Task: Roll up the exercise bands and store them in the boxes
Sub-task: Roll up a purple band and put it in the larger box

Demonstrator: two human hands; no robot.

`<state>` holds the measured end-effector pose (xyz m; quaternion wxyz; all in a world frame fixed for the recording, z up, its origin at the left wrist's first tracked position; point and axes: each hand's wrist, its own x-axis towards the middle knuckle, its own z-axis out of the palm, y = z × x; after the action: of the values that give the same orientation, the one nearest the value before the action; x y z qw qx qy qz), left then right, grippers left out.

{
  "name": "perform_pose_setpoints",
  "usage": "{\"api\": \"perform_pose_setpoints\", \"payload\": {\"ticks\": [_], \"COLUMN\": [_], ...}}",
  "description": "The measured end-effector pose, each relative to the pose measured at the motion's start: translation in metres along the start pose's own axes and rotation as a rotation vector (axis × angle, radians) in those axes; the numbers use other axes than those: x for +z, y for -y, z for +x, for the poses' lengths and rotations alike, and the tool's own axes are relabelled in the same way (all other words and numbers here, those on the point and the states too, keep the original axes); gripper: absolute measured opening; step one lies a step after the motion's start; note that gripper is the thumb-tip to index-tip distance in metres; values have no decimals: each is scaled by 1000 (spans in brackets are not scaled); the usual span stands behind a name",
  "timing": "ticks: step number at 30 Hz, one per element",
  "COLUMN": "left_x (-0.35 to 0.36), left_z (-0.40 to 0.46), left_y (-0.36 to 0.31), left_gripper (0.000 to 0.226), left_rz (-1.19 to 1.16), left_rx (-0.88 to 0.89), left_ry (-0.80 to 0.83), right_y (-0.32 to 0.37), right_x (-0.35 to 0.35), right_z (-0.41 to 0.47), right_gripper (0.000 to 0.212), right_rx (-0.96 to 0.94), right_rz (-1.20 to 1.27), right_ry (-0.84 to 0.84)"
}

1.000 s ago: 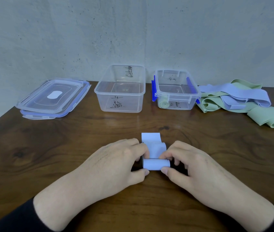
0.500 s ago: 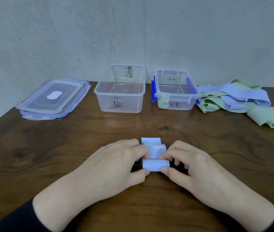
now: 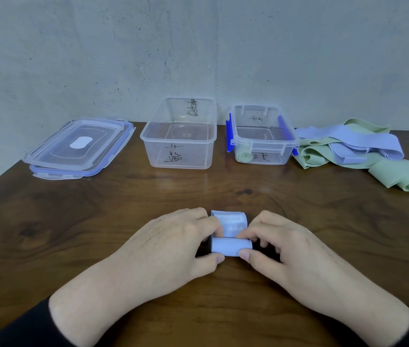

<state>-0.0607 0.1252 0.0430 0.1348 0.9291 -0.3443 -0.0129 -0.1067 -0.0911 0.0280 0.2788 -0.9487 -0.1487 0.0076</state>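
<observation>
Blue band [image 3: 231, 247] is pinched by both hands' fingers, left hand [image 3: 173, 244], right hand [image 3: 283, 249]; two boxes [image 3: 179, 136] stand behind

The ends of the blue band roll [image 3: 231, 247] sit behind the fingertips of the left hand [image 3: 173, 246] and the right hand [image 3: 286, 249], so how tightly it is wound cannot be told, and both forearms run off the bottom edge. The green band [image 3: 403, 175] is cut by the right edge. The handwritten marks on the large box [image 3: 181, 136] and the small box [image 3: 263, 136] are too small to read, and the green roll [image 3: 244, 156] inside the small box shows only dimly through its wall.
</observation>
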Motion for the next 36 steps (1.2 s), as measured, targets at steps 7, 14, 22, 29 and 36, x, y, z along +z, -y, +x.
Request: {"api": "perform_pose_setpoints", "payload": {"ticks": [7, 14, 22, 29, 36], "left_x": [3, 2, 3, 4, 0], "left_z": [1, 1, 1, 2, 2], "left_y": [1, 2, 2, 1, 0], "left_gripper": [26, 30, 32, 45, 25], "left_rz": [9, 14, 27, 29, -4], "left_rx": [1, -3, -5, -10, -27], "left_ry": [-10, 1, -9, -41, -28], "right_y": [0, 1, 1, 1, 0], "right_x": [0, -2, -1, 1, 1], "right_z": [1, 0, 1, 2, 2], "right_gripper": [17, 11, 21, 14, 18], "right_rx": [2, 2, 21, 20, 3], "right_rz": [-5, -4, -7, -16, -12], "right_ry": [-3, 7, -8, -24, -58]}}
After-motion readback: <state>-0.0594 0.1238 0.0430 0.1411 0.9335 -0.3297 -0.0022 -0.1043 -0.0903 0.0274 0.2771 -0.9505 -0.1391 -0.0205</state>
